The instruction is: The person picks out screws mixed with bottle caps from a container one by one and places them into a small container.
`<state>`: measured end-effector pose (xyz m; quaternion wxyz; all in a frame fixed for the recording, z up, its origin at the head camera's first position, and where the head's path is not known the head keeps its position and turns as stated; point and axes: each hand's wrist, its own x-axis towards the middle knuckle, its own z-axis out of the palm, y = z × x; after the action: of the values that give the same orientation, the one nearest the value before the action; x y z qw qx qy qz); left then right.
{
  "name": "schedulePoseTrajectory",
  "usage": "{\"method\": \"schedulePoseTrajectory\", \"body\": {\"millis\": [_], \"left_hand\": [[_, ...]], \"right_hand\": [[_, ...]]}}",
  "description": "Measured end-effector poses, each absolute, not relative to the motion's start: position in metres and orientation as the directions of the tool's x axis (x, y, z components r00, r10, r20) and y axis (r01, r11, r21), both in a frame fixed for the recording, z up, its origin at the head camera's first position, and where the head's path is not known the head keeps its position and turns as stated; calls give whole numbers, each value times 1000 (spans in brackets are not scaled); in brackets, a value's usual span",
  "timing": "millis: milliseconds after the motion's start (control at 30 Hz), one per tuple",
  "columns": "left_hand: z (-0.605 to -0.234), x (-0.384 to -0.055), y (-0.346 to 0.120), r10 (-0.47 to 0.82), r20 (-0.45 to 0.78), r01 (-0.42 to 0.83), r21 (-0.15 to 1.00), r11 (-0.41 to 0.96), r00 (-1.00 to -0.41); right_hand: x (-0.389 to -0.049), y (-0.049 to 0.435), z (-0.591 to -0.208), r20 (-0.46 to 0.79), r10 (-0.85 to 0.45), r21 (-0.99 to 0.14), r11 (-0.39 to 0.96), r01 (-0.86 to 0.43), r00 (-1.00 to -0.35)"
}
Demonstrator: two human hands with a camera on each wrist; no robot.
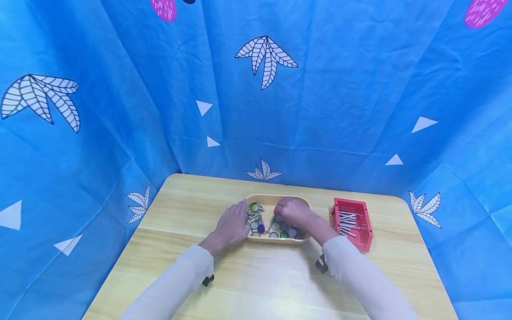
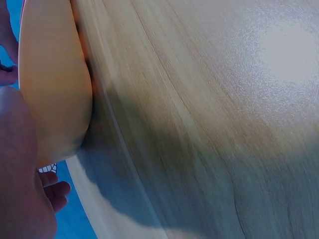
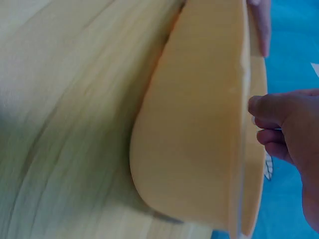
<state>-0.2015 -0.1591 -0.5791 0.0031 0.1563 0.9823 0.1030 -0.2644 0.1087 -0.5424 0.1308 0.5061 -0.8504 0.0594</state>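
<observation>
A shallow yellow tray [image 1: 276, 240] stands on the table with several bottle caps [image 1: 284, 234] and some screws [image 1: 255, 216] inside. My left hand [image 1: 233, 224] grips its left end, with the thumb along the near side and bent fingers [image 2: 59, 189] beyond the end. My right hand [image 1: 295, 212] reaches over the right part of the tray, thumb and forefinger together. A small red bottle cap [image 1: 276, 210] appears between those fingertips, partly hidden. Just below it a thin screw [image 1: 271, 223] leans in the tray. In the right wrist view the tray wall [image 3: 189, 124] hides the contents.
A red bin [image 1: 365, 243] holding several long screws [image 1: 347, 220] stands right of the tray, close to my right forearm. The wooden table [image 1: 264, 280] ends at the back against a blue patterned curtain [image 1: 260, 120], which also hangs on both sides.
</observation>
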Motion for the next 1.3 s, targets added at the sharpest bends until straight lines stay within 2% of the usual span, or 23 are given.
{"method": "schedulePoseTrajectory", "body": {"millis": [233,467,733,1100,1300], "left_hand": [[-578,-200,-160,304,11,301,188,935,-952],[-583,-201,-160,308,41,310,192,931,-951],[-582,-201,-160,303,37,304,188,934,-952],[-581,-202,-160,296,16,294,178,939,-955],[-579,-203,-160,290,8,286,188,940,-957]], "right_hand": [[-264,91,-556,149,-871,88,484,-871,-469],[-259,80,-562,68,-903,157,429,-890,-424],[-259,73,-562,-36,-895,184,432,-883,-445],[-266,67,-564,-117,-896,272,386,-881,-428],[-272,69,-566,-113,-890,235,407,-883,-441]]}}
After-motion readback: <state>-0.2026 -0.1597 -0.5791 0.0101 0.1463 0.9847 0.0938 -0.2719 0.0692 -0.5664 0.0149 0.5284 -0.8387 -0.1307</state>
